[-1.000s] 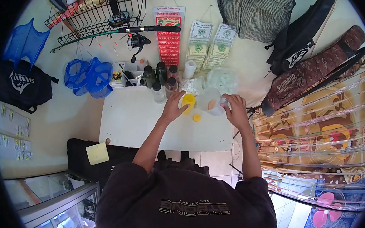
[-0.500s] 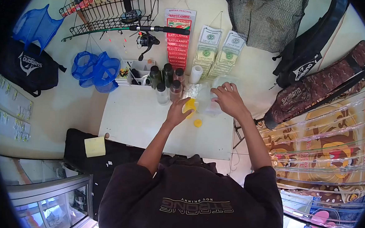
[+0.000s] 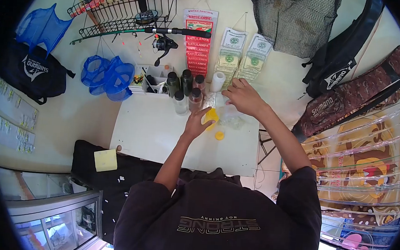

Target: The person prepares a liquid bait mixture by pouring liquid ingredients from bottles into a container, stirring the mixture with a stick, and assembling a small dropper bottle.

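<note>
My left hand (image 3: 197, 124) is curled round a small yellow container (image 3: 212, 116) on the white table, thumb on the near side. A round yellow cap (image 3: 219, 136) lies flat just in front of it. My right hand (image 3: 243, 98) has its fingers bent together at the top of a clear plastic bag (image 3: 231, 120), which hangs and spreads onto the table below. What the right fingertips pinch is partly hidden. White pieces (image 3: 210, 99) lie in a cluster behind the yellow container, and a white bottle (image 3: 217, 81) stands at the back.
Several dark-capped bottles (image 3: 181, 103) stand left of the hands. A white organizer (image 3: 153, 76) sits at the table's (image 3: 162, 138) back left. Hanging bait packets (image 3: 198, 47), a fishing rod with reel (image 3: 164, 44) and blue nets (image 3: 107, 76) line the wall.
My right hand has moved slightly left, toward the white bottle, and the bag has sunk lower beneath it. The left hand stays at the yellow container. The whole view has shifted slightly.
</note>
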The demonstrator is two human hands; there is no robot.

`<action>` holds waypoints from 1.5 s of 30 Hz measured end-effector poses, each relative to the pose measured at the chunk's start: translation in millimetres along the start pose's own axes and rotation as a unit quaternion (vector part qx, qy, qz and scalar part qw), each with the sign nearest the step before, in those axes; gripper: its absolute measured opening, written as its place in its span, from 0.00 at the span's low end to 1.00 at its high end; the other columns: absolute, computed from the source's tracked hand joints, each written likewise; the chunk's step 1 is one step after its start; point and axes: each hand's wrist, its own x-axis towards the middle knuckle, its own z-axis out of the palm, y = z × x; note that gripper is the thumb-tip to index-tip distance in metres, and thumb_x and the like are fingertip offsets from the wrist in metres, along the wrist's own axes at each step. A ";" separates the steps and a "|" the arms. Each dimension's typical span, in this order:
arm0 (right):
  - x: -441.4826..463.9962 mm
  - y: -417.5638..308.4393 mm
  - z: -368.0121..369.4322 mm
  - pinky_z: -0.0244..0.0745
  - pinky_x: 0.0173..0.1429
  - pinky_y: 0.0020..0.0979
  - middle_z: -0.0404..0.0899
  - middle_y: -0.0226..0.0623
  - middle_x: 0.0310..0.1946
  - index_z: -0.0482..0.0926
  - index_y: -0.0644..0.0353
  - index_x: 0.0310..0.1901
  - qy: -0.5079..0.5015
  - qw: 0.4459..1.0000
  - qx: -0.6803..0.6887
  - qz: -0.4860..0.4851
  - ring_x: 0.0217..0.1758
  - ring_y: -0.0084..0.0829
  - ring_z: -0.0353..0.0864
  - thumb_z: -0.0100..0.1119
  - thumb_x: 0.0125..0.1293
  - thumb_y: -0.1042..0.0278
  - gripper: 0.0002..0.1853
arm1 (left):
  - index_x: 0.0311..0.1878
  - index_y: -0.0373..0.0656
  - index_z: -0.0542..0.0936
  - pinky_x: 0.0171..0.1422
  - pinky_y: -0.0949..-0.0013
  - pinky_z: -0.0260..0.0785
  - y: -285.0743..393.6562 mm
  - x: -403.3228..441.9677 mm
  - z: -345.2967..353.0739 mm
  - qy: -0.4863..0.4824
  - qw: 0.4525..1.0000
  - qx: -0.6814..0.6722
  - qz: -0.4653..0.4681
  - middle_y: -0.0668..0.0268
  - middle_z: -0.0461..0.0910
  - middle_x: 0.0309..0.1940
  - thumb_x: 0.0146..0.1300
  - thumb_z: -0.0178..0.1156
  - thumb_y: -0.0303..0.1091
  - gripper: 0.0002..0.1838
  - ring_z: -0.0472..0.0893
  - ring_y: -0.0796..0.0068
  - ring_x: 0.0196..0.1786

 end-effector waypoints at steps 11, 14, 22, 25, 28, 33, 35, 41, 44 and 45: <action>21.3 -9.0 -0.1 0.63 0.65 0.38 0.83 0.32 0.40 0.84 0.55 0.39 0.000 0.997 -0.049 -0.056 0.60 0.34 0.71 0.66 0.57 0.62 0.11 | 0.68 0.52 0.73 0.73 0.55 0.61 -6.2 3.2 0.7 -0.008 1.000 0.000 0.004 0.54 0.76 0.61 0.58 0.71 0.45 0.34 0.70 0.51 0.67; 24.6 -8.3 -0.8 0.62 0.66 0.39 0.83 0.31 0.40 0.84 0.55 0.39 -0.017 0.995 -0.073 -0.070 0.60 0.34 0.71 0.64 0.58 0.62 0.09 | 0.66 0.50 0.74 0.70 0.55 0.63 -7.3 4.2 1.9 0.003 1.000 0.012 0.011 0.55 0.78 0.59 0.56 0.71 0.48 0.34 0.71 0.50 0.65; 24.6 -7.6 -13.9 0.64 0.59 0.32 0.81 0.25 0.37 0.84 0.52 0.40 0.034 0.988 -0.105 -0.112 0.56 0.29 0.70 0.66 0.56 0.60 0.11 | 0.66 0.48 0.74 0.71 0.55 0.62 -3.7 4.9 -2.4 -0.005 1.000 0.010 0.023 0.55 0.78 0.59 0.57 0.71 0.47 0.34 0.71 0.51 0.65; 24.3 -7.5 -16.8 0.64 0.59 0.32 0.81 0.25 0.38 0.84 0.52 0.40 0.026 0.988 -0.104 -0.113 0.56 0.29 0.70 0.66 0.56 0.61 0.11 | 0.66 0.47 0.74 0.71 0.56 0.62 -2.1 5.9 -3.3 -0.010 1.000 0.010 0.024 0.55 0.78 0.60 0.57 0.71 0.47 0.34 0.71 0.52 0.65; 25.1 -5.8 -15.6 0.64 0.59 0.32 0.81 0.25 0.38 0.84 0.51 0.40 0.031 0.988 -0.094 -0.116 0.56 0.29 0.70 0.66 0.56 0.61 0.10 | 0.66 0.47 0.74 0.71 0.56 0.62 -1.9 7.0 -3.4 -0.015 1.000 0.008 0.019 0.55 0.78 0.60 0.57 0.71 0.47 0.34 0.71 0.52 0.65; 23.8 -9.6 -12.1 0.65 0.58 0.32 0.81 0.24 0.37 0.84 0.51 0.40 0.067 0.985 -0.097 -0.122 0.56 0.29 0.70 0.66 0.55 0.62 0.11 | 0.66 0.48 0.74 0.72 0.56 0.61 -6.2 6.7 -0.9 -0.014 1.000 0.002 0.017 0.55 0.78 0.60 0.57 0.70 0.48 0.35 0.71 0.52 0.66; 24.4 -10.3 -9.8 0.65 0.59 0.31 0.80 0.24 0.37 0.84 0.51 0.40 0.073 0.985 -0.098 -0.120 0.57 0.29 0.70 0.66 0.55 0.62 0.11 | 0.67 0.48 0.74 0.72 0.56 0.61 -8.2 6.3 -0.2 -0.013 1.000 -0.001 0.023 0.55 0.77 0.60 0.57 0.70 0.49 0.35 0.71 0.52 0.66; 25.6 -10.2 3.0 0.64 0.61 0.32 0.80 0.25 0.40 0.83 0.51 0.42 0.042 0.987 -0.094 -0.121 0.57 0.30 0.70 0.66 0.55 0.64 0.12 | 0.67 0.47 0.74 0.72 0.56 0.61 -8.0 4.0 -0.1 -0.014 1.000 0.005 0.015 0.54 0.77 0.60 0.57 0.70 0.50 0.35 0.71 0.52 0.66; 24.8 -12.2 5.2 0.63 0.63 0.33 0.79 0.26 0.42 0.83 0.51 0.43 0.065 0.986 -0.084 -0.125 0.58 0.30 0.70 0.66 0.56 0.64 0.12 | 0.67 0.47 0.74 0.72 0.56 0.61 -9.4 3.6 0.8 -0.007 1.000 0.016 0.022 0.54 0.77 0.61 0.57 0.70 0.50 0.36 0.70 0.51 0.66; 24.7 -13.3 4.1 0.64 0.62 0.34 0.80 0.26 0.45 0.83 0.50 0.43 0.042 0.987 -0.090 -0.123 0.60 0.29 0.69 0.61 0.59 0.66 0.10 | 0.67 0.47 0.74 0.72 0.56 0.61 -9.6 4.0 1.1 -0.006 1.000 0.016 0.022 0.54 0.77 0.61 0.57 0.70 0.50 0.36 0.70 0.51 0.66</action>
